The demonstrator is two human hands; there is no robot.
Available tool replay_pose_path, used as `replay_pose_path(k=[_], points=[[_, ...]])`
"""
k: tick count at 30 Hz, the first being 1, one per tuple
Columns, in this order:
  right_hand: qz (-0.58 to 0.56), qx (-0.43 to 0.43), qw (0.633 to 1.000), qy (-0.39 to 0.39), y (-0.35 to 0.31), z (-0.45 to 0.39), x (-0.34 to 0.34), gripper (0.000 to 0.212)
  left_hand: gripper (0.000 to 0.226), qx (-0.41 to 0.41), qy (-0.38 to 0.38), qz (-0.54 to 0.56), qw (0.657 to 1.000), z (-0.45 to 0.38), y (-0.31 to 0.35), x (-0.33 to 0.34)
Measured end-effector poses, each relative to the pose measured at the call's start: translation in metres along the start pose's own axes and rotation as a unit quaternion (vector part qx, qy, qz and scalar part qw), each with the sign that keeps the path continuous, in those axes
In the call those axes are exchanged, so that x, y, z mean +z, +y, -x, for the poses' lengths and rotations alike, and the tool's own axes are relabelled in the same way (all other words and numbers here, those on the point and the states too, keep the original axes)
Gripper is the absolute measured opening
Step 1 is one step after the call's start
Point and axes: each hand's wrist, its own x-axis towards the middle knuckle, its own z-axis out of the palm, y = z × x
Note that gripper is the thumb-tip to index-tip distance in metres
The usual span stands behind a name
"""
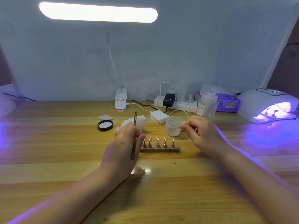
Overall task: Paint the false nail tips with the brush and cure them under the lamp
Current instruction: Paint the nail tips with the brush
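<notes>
Head view: left hand (125, 141) gripping the brush (134, 135), fingers curled round its shaft, bristle end pointing up and away, handle end lying across the palm side. Sitting just right of that hand, touching the thumb tip or nearly so, the wooden holder (161, 149) carrying five pink nail tips (157, 139) on small metal stands, all upright in one row. Right hand (202, 135) hovering above the table (64, 159) beside the jar (172, 126), fingers loosely curled, thumb and forefinger drawn together; hard to tell whether anything thin is being pinched there. Jar standing open, holding something pale and cloudy, its black lid (105, 125) lying inner face up well to the left. Wipes (137, 122) lying crumpled behind the left hand, a neat stack of pads (158, 116) sitting behind the jar. Clear bottle (207, 102) standing farther back, contents not readable. At far right, curing lamp (268, 105) glowing violet, sheltering a second holder with tips inside its mouth. Desk light (98, 12) shining overhead, power strip (176, 104) resting along the wall.
</notes>
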Motion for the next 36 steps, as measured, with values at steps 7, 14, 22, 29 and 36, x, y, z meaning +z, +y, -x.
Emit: replay_pose_path(k=[7, 14, 22, 29, 36], points=[[-0.007, 0.029, 0.999, 0.011, 0.009, 0.008, 0.002, 0.027, 0.023, 0.005, -0.007, -0.001, 1.0, 0.002, 0.0, -0.001], [0.019, 0.089, 0.993, -0.073, 0.006, 0.01, -0.009, 0.053, 0.021, -0.007, -0.012, 0.004, 1.0, 0.003, -0.001, -0.002], [0.127, 0.091, 0.969, -0.189, 0.009, 0.013, 0.003, 0.05, 0.023, -0.02, -0.034, 0.043, 0.998, 0.003, 0.001, -0.005], [0.101, 0.114, 0.98, -0.127, 0.016, 0.014, -0.005, 0.037, 0.028, 0.019, -0.117, 0.074, 0.99, 0.002, 0.0, -0.004], [0.125, 0.031, 0.991, 0.034, -0.028, 0.02, 0.009, 0.026, 0.024, 0.013, -0.124, 0.092, 0.988, 0.002, 0.0, -0.003]])
